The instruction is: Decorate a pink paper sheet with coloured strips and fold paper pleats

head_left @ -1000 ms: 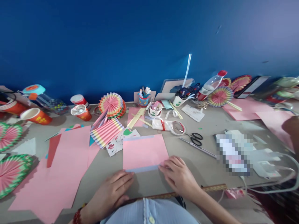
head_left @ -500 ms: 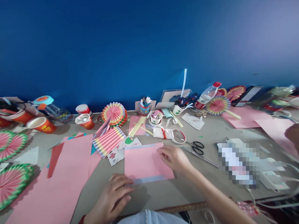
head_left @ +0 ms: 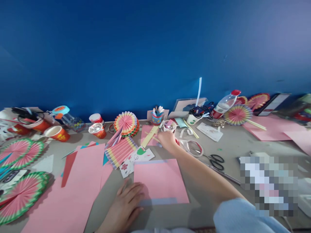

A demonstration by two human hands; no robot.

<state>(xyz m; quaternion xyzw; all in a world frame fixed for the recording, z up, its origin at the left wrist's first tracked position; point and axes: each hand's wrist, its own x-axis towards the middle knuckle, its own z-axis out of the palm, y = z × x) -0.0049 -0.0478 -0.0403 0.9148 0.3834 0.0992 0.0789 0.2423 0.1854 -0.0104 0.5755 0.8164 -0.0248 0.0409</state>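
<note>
My left hand [head_left: 128, 201] lies flat, fingers apart, on the near left corner of a pink paper sheet [head_left: 160, 181] with a pale blue folded edge. My right hand [head_left: 167, 139] is stretched far across the table, beyond that sheet. Its fingers are curled and reach a yellow paper strip [head_left: 150, 136], right below a small white cup [head_left: 169, 125] of bits. Whether they grip the strip is not clear. A roll of white tape [head_left: 191, 147] lies just right of that hand.
Large pink sheets [head_left: 70, 191] cover the left. Folded paper fans [head_left: 126, 123] and pink-green fans [head_left: 19, 194] stand around. Red paper cups [head_left: 57, 133], a pen cup [head_left: 157, 117], scissors [head_left: 215, 160], a bottle [head_left: 224, 103] and a blue wall [head_left: 155, 48] at the back.
My right hand left the near edge of the pink sheet and reached forward to the yellow strip by the white cup. My left hand stayed on the sheet.
</note>
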